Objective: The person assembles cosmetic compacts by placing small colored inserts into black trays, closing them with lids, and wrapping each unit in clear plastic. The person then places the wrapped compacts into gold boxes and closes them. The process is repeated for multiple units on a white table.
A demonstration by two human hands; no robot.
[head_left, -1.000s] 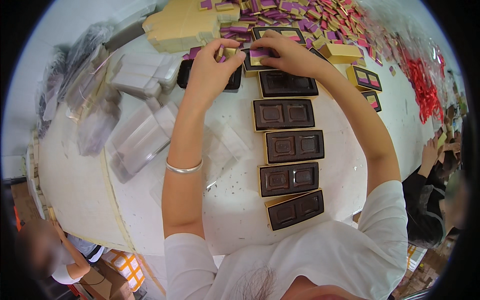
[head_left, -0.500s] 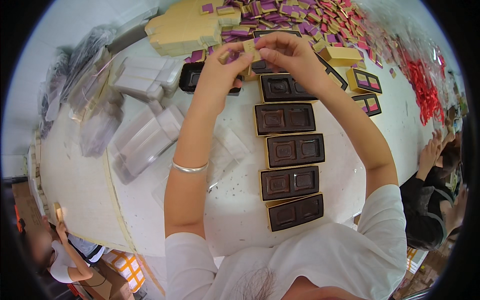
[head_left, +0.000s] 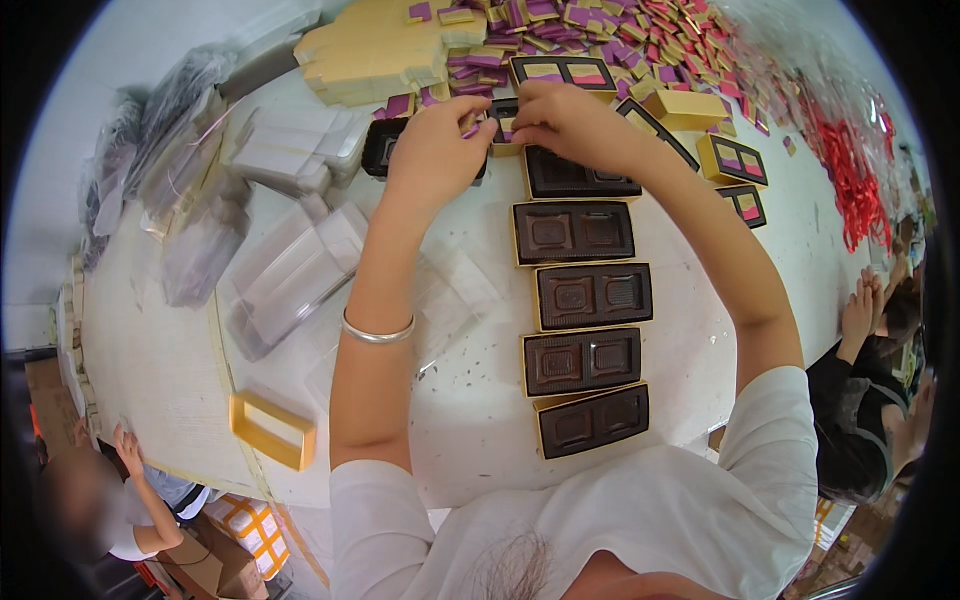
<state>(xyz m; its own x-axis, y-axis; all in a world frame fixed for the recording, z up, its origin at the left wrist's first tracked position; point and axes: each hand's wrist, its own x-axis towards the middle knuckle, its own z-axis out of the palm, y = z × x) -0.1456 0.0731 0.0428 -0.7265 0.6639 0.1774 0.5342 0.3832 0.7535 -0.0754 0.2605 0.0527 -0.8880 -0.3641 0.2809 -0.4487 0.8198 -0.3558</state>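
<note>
My left hand [head_left: 440, 155] is closed on a small purple-and-gold packet [head_left: 474, 127], partly hidden by the fingers, above a loose black plastic tray [head_left: 380, 145]. My right hand [head_left: 575, 125] reaches into a gold box with a dark tray [head_left: 506, 107]. Its fingertips press together at that box's near compartment, where a bit of purple and gold shows. Whether they still grip a packet is hidden. Below, a column of several gold boxes with two-compartment brown trays [head_left: 573, 232] runs toward me, their compartments bare. A filled box [head_left: 563, 75] with a purple and a pink packet lies beyond my right hand.
Heaped purple, pink and gold packets [head_left: 640, 40] cover the far side, beside stacked gold cartons [head_left: 375, 50]. Clear plastic covers [head_left: 295, 270] lie left, near an empty gold box frame [head_left: 272, 430]. Red ribbons [head_left: 850, 190] hang right. Other people work at both sides.
My hands have parted from holding a packet together; the right has lowered to the far box. A gold frame now lies at left, and the person there has an emptied, raised hand.
</note>
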